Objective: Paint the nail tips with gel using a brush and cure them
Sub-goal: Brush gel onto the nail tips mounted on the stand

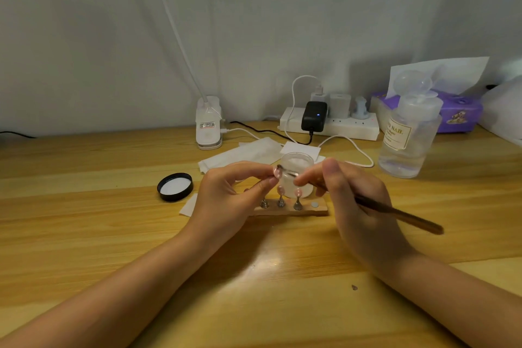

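- Pink and tiny, the nail tip (276, 172) sits just left of centre frame, pinched between thumb and forefinger of my left hand (226, 200), held up in front of the open gel jar (297, 175).
- My right hand (356, 206) is curled round the brush (395, 213), pen-style; the brown handle runs off to the lower right and the bristle end reaches the tip.
- This tip looks feather-light, thin plastic, a bit springy, so I judge a soft pinch low on its stand, clear of the painted face, is the way.
- Wet gel would be slick and smear at a touch, I reckon; no finger on top.
- Two more pink tips stand on metal pegs in the wooden holder (291, 210), just below my fingers, centre frame.
- Black lid (175, 186) lies left of my left hand; the clip lamp (208, 127) stands behind, upper centre.
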